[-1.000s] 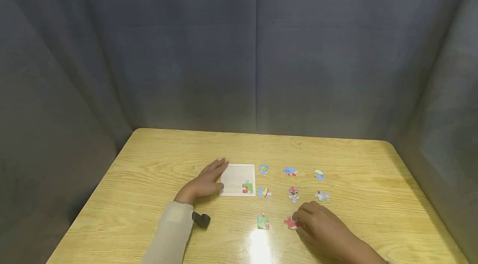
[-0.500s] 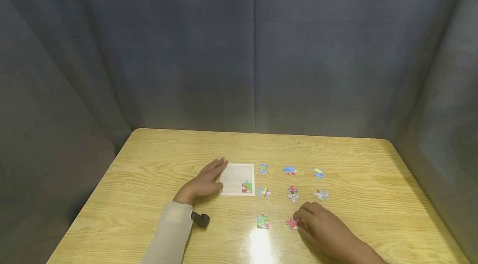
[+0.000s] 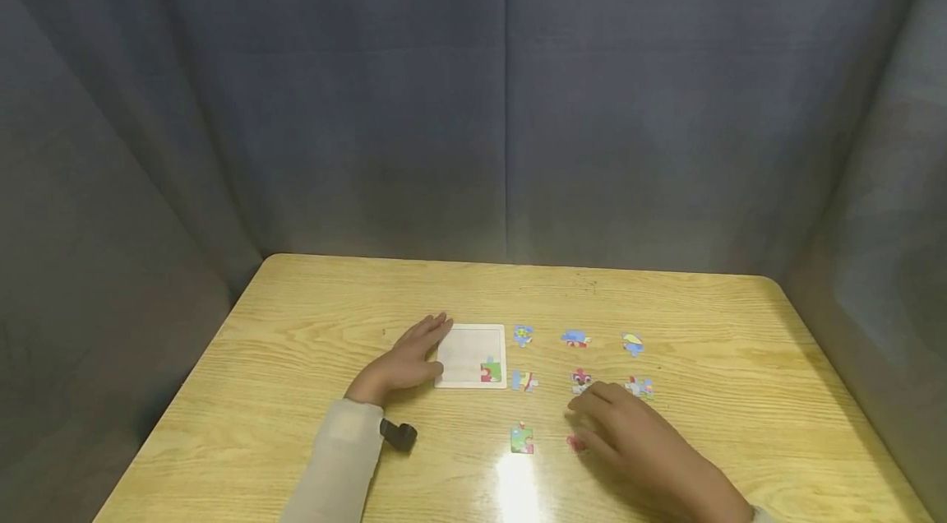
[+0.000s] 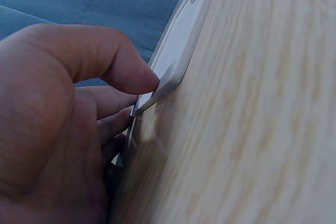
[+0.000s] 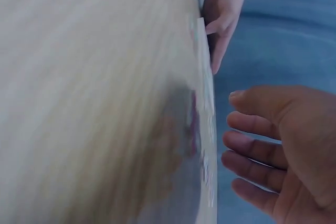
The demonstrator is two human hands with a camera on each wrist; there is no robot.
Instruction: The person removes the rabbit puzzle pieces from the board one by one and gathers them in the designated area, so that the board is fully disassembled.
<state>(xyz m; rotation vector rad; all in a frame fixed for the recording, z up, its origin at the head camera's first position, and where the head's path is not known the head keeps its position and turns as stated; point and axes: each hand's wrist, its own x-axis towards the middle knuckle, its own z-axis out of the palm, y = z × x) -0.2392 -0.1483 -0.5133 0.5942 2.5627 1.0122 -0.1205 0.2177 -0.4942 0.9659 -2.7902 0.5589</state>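
Note:
My left hand [image 3: 403, 358] rests at the left edge of a shallow white puzzle tray [image 3: 462, 346]. Its thumb presses the near-left corner, plain in the left wrist view, while the longer fingers stretch toward the far-left corner. One green-and-red jigsaw piece [image 3: 491, 372] sits in the tray's near-right corner. Over the table, my right hand [image 3: 639, 441] hovers with thumb and fingers parted and nothing between them. Beneath its thumb shows part of a red jigsaw piece [image 3: 575, 443], the rest hidden. A jigsaw piece with a face [image 3: 581, 378] lies just beyond its fingertips, partly covered.
Several jigsaw pieces lie spread right of the tray on the wooden table [image 3: 296, 301]: a green one [image 3: 521, 439] near the front, a blue-and-yellow one [image 3: 632, 344] at the far right. Dark curtains [image 3: 473, 95] stand behind and at both sides.
My right hand has let go of the red jigsaw piece, opened its fingers and shifted up and slightly away from me. My left hand has stayed at the tray.

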